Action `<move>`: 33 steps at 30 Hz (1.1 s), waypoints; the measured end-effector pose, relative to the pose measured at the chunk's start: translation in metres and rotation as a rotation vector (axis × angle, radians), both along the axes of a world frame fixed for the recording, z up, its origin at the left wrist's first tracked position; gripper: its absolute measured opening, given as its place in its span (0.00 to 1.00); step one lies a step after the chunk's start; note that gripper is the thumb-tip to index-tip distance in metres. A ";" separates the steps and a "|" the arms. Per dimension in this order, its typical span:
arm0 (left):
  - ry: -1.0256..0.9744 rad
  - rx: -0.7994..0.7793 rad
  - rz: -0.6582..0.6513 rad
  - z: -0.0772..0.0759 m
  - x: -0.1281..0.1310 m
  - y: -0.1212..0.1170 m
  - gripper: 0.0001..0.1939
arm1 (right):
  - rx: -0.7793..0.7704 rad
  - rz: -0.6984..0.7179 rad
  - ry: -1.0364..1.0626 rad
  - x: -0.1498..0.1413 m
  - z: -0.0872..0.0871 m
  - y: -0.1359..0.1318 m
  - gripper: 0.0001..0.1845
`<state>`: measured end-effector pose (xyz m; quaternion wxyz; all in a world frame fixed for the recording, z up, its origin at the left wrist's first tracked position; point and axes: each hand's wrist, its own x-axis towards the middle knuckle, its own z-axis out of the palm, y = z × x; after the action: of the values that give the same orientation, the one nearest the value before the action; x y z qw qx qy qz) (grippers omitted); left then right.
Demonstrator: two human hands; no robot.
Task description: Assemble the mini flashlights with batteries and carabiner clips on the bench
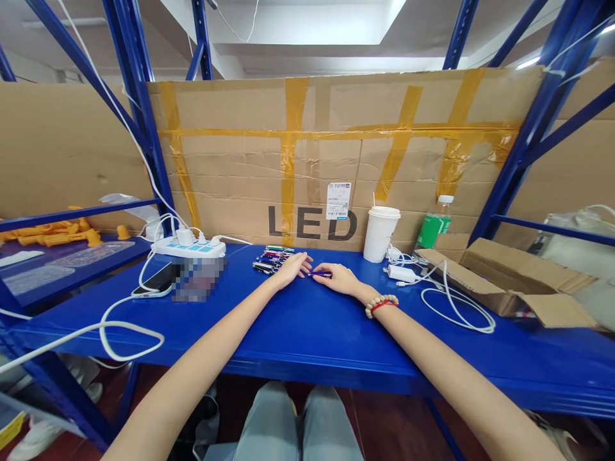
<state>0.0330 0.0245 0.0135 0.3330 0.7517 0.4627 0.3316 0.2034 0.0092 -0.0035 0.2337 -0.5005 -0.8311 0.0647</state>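
Observation:
Several pens (270,259) in mixed colours lie side by side in a group on the blue table. My left hand (290,269) rests at the right edge of that group, its fingers stretched out toward the right hand. A dark blue pen (323,274) lies roughly level in my right hand (340,279), whose fingers are closed around it just above the tabletop. The pen's left end points at my left fingertips; whether they touch it I cannot tell. A bead bracelet and a red cord circle my right wrist.
On the left are a white power strip (191,247), a phone (158,279) and looping white cables. To the right stand a lidded white cup (381,234), a green-labelled bottle (435,223), a charger (401,274) and an open cardboard box (514,282). A cardboard panel (230,173) closes the back.

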 end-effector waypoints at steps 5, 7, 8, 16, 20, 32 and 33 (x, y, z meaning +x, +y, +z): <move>0.347 0.258 0.126 0.021 -0.035 0.000 0.11 | 0.061 -0.118 0.050 0.007 -0.005 0.006 0.13; 0.499 0.267 0.176 0.029 -0.052 0.001 0.12 | 0.081 -0.153 0.060 0.011 -0.007 0.011 0.10; 0.572 0.257 0.204 0.032 -0.059 0.001 0.13 | 0.087 -0.159 0.060 0.014 -0.008 0.014 0.08; 0.950 0.053 0.339 0.033 -0.072 -0.001 0.20 | 0.082 -0.205 0.013 0.026 -0.016 0.027 0.14; 0.999 0.053 0.371 0.032 -0.069 -0.003 0.17 | 0.057 -0.270 -0.038 0.025 -0.017 0.026 0.16; 0.832 0.105 0.095 0.023 -0.052 -0.002 0.10 | 0.053 -0.431 -0.086 0.025 -0.016 0.023 0.20; 0.799 0.126 0.059 0.020 -0.048 -0.003 0.09 | 0.060 -0.436 -0.082 0.025 -0.017 0.024 0.20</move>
<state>-0.0153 0.0220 0.0337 0.0705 0.8266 0.5560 0.0502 0.2285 0.0329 -0.0208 0.2228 -0.6631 -0.7138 -0.0328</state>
